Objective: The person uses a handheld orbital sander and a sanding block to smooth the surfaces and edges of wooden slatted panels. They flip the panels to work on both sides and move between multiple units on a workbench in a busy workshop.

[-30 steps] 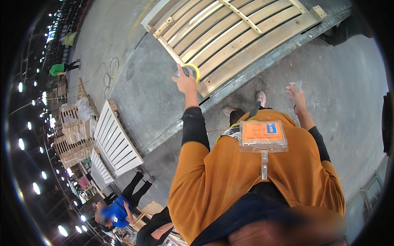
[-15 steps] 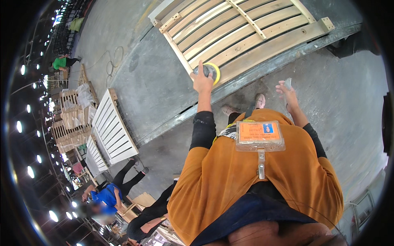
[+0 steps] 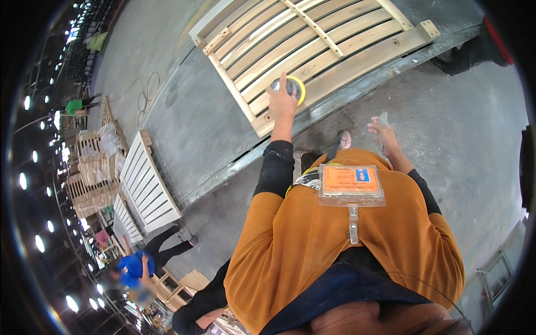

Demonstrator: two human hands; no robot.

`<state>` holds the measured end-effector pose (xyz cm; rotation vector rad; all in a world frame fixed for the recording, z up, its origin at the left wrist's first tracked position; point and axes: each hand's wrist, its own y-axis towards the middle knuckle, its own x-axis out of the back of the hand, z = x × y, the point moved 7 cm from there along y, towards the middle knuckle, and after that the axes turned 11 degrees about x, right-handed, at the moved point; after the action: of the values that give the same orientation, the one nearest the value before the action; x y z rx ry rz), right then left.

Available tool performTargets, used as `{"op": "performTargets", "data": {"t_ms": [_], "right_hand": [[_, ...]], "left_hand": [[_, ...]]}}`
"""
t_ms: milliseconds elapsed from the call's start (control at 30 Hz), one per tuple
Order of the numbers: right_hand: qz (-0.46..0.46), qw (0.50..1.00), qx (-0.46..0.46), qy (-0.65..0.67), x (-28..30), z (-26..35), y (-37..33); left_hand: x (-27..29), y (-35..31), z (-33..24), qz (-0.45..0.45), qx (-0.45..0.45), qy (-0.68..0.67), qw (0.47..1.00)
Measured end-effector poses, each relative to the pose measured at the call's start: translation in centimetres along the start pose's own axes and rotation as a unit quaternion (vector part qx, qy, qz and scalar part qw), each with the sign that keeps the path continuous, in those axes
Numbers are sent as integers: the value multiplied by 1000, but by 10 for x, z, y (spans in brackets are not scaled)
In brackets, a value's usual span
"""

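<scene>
My left hand is closed over a round grey disc with a yellow rim; its exact kind I cannot make out. One finger stretches forward across its top. The disc rests on the near left part of a slatted wooden panel, a little in from the corner. The panel lies flat on a grey work surface, crossed by narrow wooden battens. Apart from the panel, my right hand hangs over the floor to the right. Its fingers pinch a small pale grey piece, too unclear to name.
A metal edge runs along the near side of the grey surface. White slatted panels lean at left, near stacked wooden frames. A person in blue and one in black are at lower left. A cable lies coiled beyond.
My left hand has slid the disc inward from the panel's near left corner, toward the right. My right hand still holds the pale piece, slightly turned. The whole view has shifted a little.
</scene>
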<state>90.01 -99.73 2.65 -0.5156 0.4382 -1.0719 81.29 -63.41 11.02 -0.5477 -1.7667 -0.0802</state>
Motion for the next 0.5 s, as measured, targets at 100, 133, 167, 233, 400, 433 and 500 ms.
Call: {"op": "performTargets", "data": {"t_ms": [100,133,167,233,400,433,500], "right_hand": [[28,998,46,-9,-5,11,-1],[19,999,40,-16,-2,9,-2],[23,999,44,-20,-1,9,-3],[20,999,41,-26,6,4,-6],[-25,1000,-4,-17,32,-16,-18],[-25,1000,-6,-15,34,-19,-20],[-29,999,-12,-6,35,-22,-24]], "left_hand": [[-15,3,-51,21,-50,12,998],[-20,5,-65,31,-62,21,997],[-25,6,-79,34,-79,33,996],[-30,7,-102,28,-113,29,993],[-41,3,-119,56,-161,41,984],[-42,2,-118,66,-174,48,981],[-38,7,-114,48,-150,16,987]]}}
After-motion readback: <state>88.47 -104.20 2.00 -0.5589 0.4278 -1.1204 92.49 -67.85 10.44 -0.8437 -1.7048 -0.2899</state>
